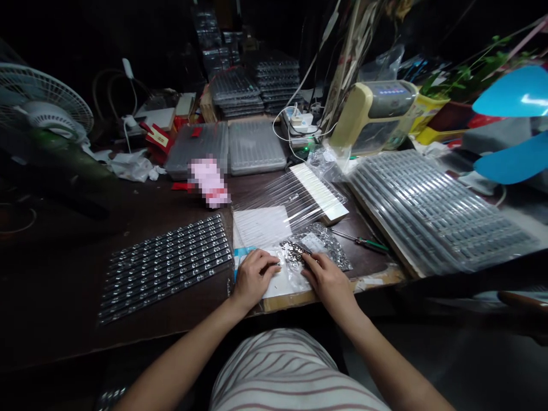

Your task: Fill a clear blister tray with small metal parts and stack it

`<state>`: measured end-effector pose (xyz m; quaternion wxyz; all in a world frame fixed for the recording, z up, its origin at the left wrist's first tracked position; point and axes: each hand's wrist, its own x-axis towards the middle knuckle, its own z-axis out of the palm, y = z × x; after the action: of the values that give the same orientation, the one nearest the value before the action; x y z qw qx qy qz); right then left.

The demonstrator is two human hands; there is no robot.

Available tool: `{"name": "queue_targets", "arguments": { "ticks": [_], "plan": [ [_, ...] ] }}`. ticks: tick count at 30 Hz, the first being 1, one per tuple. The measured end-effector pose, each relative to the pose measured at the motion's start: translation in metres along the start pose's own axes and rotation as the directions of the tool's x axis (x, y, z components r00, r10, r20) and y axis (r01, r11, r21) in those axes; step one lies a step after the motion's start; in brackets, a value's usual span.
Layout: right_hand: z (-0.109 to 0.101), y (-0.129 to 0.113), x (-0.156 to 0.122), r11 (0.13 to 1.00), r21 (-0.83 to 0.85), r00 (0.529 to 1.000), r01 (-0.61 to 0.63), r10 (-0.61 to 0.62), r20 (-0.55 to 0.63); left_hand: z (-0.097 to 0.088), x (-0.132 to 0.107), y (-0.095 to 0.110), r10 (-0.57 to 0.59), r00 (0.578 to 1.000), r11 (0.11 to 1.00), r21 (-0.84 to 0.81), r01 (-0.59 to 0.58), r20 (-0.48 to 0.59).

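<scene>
My left hand (256, 277) is at the front edge of the table, thumb and forefinger pinched together on a tiny shiny metal part (279, 264). Beneath it lies a white sheet (278, 285) with some blue at its left. To the right, my right hand (329, 281) rests its outstretched fingertips on a pile of small metal parts (293, 251), the thumb slightly apart. Right behind that pile is a clear plastic bag (334, 248) full of similar parts. Thin clear tubes (268, 197) lie side by side behind my hands, partly across a pale block (319, 194).
Black strips with round fittings (169, 265) lie in rows at left. A green-handled screwdriver (372, 244) lies right of the bag, beside a broad stack of clear tubes (440, 214). Flat packs (257, 145), a yellowish machine (351, 117) and a fan (47, 108) stand farther back.
</scene>
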<state>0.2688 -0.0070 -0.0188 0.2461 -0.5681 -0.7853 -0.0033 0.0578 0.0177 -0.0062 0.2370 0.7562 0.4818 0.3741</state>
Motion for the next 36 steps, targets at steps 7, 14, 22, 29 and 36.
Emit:
{"name": "queue_targets", "arguments": {
  "ticks": [7, 14, 22, 29, 36],
  "plan": [
    [0.016, -0.002, 0.011, 0.997, 0.077, 0.994, -0.031, 0.039, -0.105, 0.003, -0.001, -0.003, -0.001, 1.000, 1.000, 0.025, 0.001, 0.026],
    [0.015, -0.002, 0.011, 0.989, 0.142, 0.989, -0.038, 0.058, -0.135, 0.005, -0.002, -0.006, 0.000, 1.000, 0.999, 0.033, -0.001, 0.020],
    [0.017, -0.001, 0.011, 0.982, 0.182, 0.986, -0.041, 0.070, -0.154, 0.004, 0.000, -0.007, -0.047, 0.998, 0.999, 0.003, 0.047, 0.048],
    [0.012, -0.002, 0.011, 0.973, 0.225, 0.981, 0.051, -0.007, -0.192, -0.004, 0.003, -0.004, -0.039, 0.999, 0.999, -0.019, 0.039, 0.000],
    [0.019, -0.040, 0.026, 0.953, 0.302, 0.998, 0.040, -0.021, -0.066, -0.061, -0.021, -0.031, -0.089, 0.966, 0.911, 0.374, 0.177, -0.241]
  ]
}}
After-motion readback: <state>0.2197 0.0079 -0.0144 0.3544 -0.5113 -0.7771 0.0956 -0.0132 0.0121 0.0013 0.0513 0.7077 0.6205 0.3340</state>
